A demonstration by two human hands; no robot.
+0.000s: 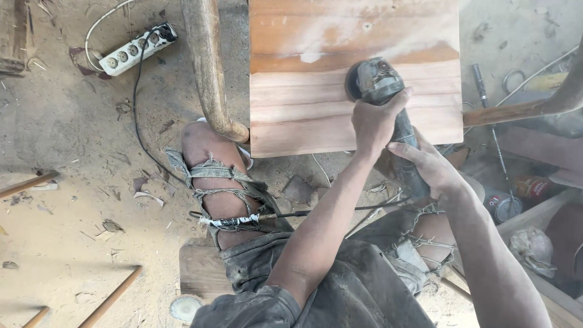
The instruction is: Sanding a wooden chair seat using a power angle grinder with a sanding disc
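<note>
The work in hand looks like sanding the face of a square reddish-brown wooden panel (340,91), which lies just ahead of the seated person's knees. The left hand (375,119) is closed around the neck of a dusty grey handheld angle grinder (381,91) whose disc rests on the panel's middle right. The right hand (430,165) wraps the tool's rear body, fingers curled tight. Judging by the pale cleaned patch at the top, the next pass would need steady even pressure across the darker bands. A white multi-socket power strip (136,48) lies on the dusty floor at upper left. A small red round tin (533,187) sits at the right, its label too blurred to tell
</note>
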